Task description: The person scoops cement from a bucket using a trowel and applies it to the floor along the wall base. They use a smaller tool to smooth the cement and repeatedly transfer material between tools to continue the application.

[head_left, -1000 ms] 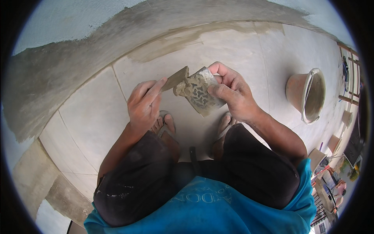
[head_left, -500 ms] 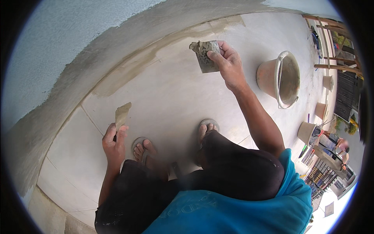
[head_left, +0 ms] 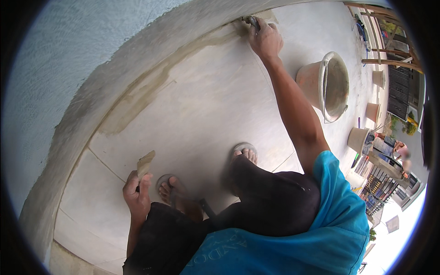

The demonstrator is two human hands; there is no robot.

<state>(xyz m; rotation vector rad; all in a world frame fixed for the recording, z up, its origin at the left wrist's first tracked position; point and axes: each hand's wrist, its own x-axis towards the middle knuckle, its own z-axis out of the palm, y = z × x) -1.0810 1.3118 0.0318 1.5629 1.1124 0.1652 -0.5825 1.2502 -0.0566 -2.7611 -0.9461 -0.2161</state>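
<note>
Right hand: extended to the far edge of the floor; a small grey tool (head_left: 250, 21) is gripped in the right hand (head_left: 266, 42) and held at the joint with the wall, its shape partly hidden by the fingers.
Left hand: a scraper (head_left: 146, 162) with a flat, paste-coloured blade is held upward in the left hand (head_left: 138, 195), well apart from the wall.
Paste band: an irregular olive-grey strip of paste (head_left: 137, 101) is spread on the pale floor (head_left: 201, 105) along the foot of the wall (head_left: 87, 91).
Feet: two sandalled feet (head_left: 170, 188) are planted on the floor, the left one just beside the left hand.
Large bucket: a pinkish bucket (head_left: 310, 83) is placed near the right forearm, its mouth turned toward the right of the view; the inner wall is coated in grey residue, and the depth of any contents cannot be told.
Farther containers: three smaller tubs (head_left: 357, 139) are set in a row beyond; their contents are too small to be made out.
Background: a co-worker (head_left: 398, 147) is seen at the far right.
</note>
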